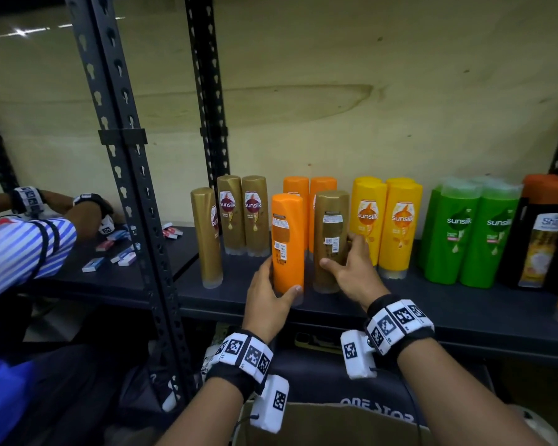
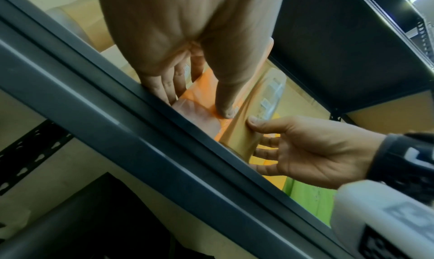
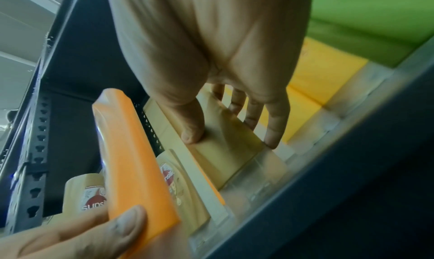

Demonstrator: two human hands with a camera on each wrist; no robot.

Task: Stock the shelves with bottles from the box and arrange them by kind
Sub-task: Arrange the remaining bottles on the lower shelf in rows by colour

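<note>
We see left hand point(image 1: 268, 297) wrapped around orange bottle point(image 1: 287, 243), right hand point(image 1: 355, 272) clamped on brown bottle point(image 1: 331, 239). Both bottles upright at front of dark shelf point(image 1: 432, 307), back labels with barcodes facing us, clear caps down. Gold, orange, yellow, green rows behind.
</note>
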